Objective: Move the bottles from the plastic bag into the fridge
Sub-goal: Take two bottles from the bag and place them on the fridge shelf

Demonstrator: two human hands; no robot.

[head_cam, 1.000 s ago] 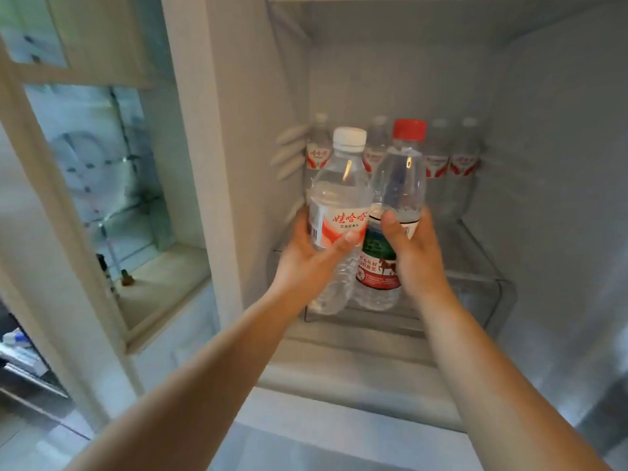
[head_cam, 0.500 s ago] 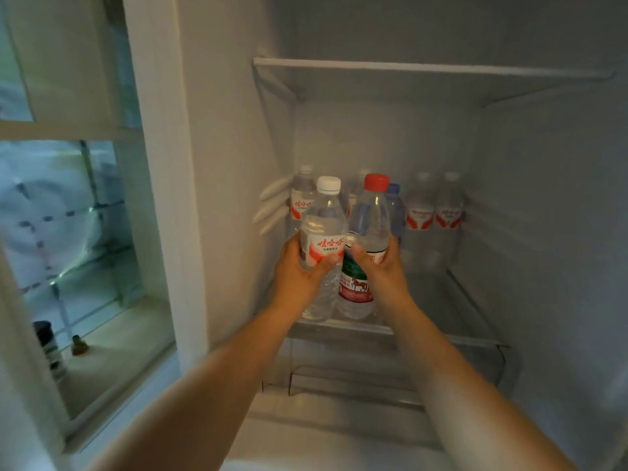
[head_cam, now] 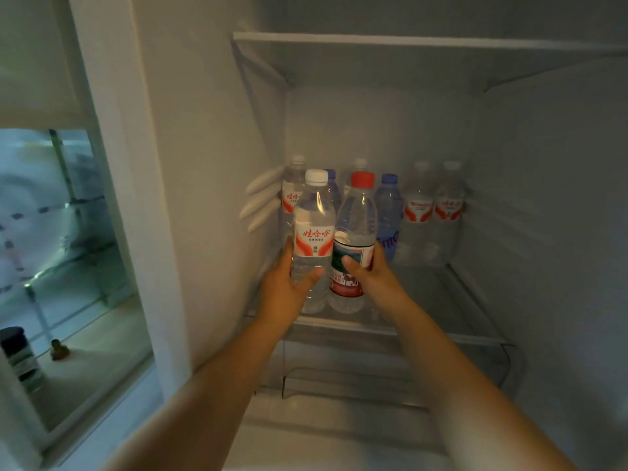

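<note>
Inside the open fridge, my left hand [head_cam: 287,287] grips a clear water bottle with a white cap and red-white label [head_cam: 313,229]. Beside it my right hand [head_cam: 370,275] grips a clear bottle with a red cap and green-red label [head_cam: 355,226]. Both bottles stand upright, side by side, with their bases at the front of the glass shelf [head_cam: 441,300]. Behind them several more bottles line the back: white-capped ones [head_cam: 419,209] and a blue bottle [head_cam: 388,212]. The plastic bag is out of view.
An upper shelf [head_cam: 407,40] spans the fridge above the bottles. The right half of the glass shelf in front of the back row is bare. A drawer [head_cam: 373,379] sits below. Left of the fridge wall is a window ledge with a dark jar [head_cam: 17,348].
Both hands have pushed the two bottles deeper into the fridge and lower, down to the glass shelf. The view has tilted up, showing the upper shelf.
</note>
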